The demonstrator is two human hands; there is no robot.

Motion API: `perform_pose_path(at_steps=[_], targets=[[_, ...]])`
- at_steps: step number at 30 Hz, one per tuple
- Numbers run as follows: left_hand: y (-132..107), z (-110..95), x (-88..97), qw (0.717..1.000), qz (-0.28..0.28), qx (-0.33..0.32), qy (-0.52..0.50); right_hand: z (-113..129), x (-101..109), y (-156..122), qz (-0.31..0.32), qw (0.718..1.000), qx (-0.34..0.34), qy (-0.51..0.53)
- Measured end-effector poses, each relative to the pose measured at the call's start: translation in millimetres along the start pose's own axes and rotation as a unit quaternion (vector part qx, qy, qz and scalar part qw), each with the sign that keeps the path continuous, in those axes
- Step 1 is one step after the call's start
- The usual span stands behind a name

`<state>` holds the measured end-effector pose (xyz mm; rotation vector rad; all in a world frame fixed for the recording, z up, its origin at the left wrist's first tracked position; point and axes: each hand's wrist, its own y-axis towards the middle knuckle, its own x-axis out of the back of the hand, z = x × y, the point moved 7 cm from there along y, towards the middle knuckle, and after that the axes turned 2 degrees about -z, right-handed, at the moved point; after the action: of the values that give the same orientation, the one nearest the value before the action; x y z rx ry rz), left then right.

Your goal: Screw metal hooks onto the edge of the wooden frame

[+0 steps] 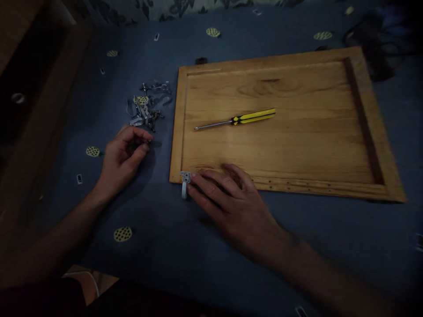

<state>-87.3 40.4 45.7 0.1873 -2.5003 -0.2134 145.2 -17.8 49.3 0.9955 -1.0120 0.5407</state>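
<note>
— What is shown at the left of the frame?
— A left hand (124, 154) is seen resting on a blue patterned cloth (139, 246). Its fingers are curled narrow, with thumb and forefinger pinched on a small dark piece (149, 141) too small to be identified. A heap of metal fittings (148, 105) is seen just beyond the hand, at its 1 o'clock.
— And further right?
— A small metal bracket (185, 181) is set at the near left corner of a wooden panel (280, 149), at the panel's 7 o'clock, partly hanging over the cloth. It is touched by the fingertips of the right hand (231, 198), which is laid flat and spread wide across the panel's near edge. A yellow-and-black screwdriver (244, 119) is seen lying untouched near the panel's middle, at 12 o'clock from that hand, its tip pointed to 9 o'clock.
</note>
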Motion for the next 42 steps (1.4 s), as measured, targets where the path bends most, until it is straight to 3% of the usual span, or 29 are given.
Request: perform_pose_path(at_steps=[6, 12, 16, 22, 31, 42], targets=[[2.0, 2.1, -1.5, 0.999, 0.004, 0.006, -0.045, -1.4, 2.6, 0.5, -0.003, 1.0, -0.01, 0.004], [11.6, 13.6, 23.5, 0.995, -0.086, -0.009, 0.039, -1.6, 1.9, 0.6, -0.015, 1.0, -0.003, 0.012], [15.4, 14.7, 27.5, 0.988, -0.077, -0.059, 0.117, -1.4, -0.6, 1.7, -0.035, 0.999, -0.002, -0.011], [8.5, 12.3, 14.0, 0.983, -0.017, -0.091, 0.156, -1.0, -2.0, -0.3, -0.048, 0.999, 0.0, -0.015], [14.4, 18.0, 26.6, 0.976, -0.063, -0.101, 0.18, -0.7, -8.1, -2.8, -0.058, 0.997, 0.027, -0.037], [4.2, 6.5, 7.3, 0.968, -0.007, -0.181, 0.172, -1.1, -4.0, 0.2, -0.075, 0.997, 0.024, -0.015]])
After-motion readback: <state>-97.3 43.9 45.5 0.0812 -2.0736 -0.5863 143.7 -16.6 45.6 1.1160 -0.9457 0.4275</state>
